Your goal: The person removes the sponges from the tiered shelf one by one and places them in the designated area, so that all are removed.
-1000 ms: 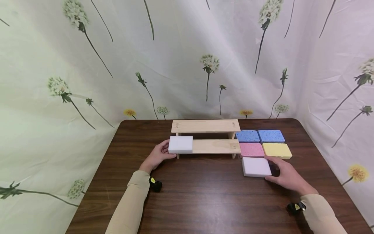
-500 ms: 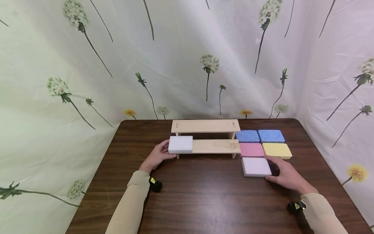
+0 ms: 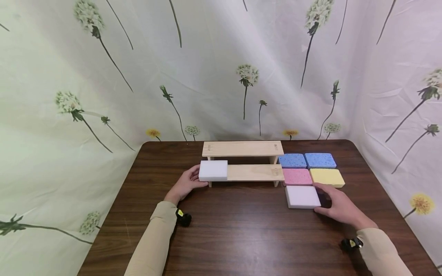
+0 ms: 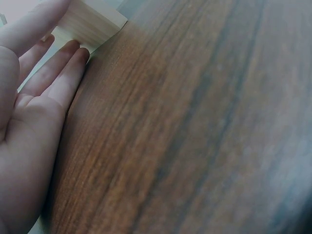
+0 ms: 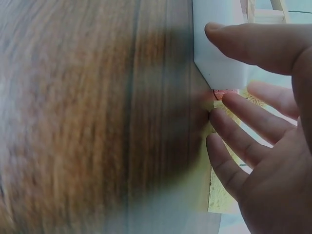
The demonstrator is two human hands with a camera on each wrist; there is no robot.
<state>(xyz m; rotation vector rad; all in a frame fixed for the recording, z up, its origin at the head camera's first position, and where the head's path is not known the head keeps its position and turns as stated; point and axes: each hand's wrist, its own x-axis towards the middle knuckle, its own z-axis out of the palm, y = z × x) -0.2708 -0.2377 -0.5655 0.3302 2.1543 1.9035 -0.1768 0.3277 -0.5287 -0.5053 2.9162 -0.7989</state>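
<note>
In the head view, a white sponge block point(image 3: 213, 170) lies on the left end of the lower board of a wooden two-step stand point(image 3: 254, 172). My left hand point(image 3: 186, 184) is at its left end, thumb at the front corner; the left wrist view shows long, loosely extended fingers point(image 4: 53, 73) beside the wood. A second white sponge block point(image 3: 303, 197) lies on the table right of the stand. My right hand point(image 3: 340, 205) spreads around its right end, thumb and forefinger at its corners. In the right wrist view the other fingers point(image 5: 239, 131) reach out loosely.
Behind the right block lie a pink sponge point(image 3: 297, 176) and a yellow sponge point(image 3: 327, 177), with two blue sponges point(image 3: 292, 160) farther back. The stand's upper board point(image 3: 243, 148) is near the back edge of the brown table point(image 3: 241, 230). A flower-patterned curtain point(image 3: 214, 76) hangs behind.
The right hand and wrist have shifted very slightly to the right. The left hand, both white blocks and the stand stay where they were.
</note>
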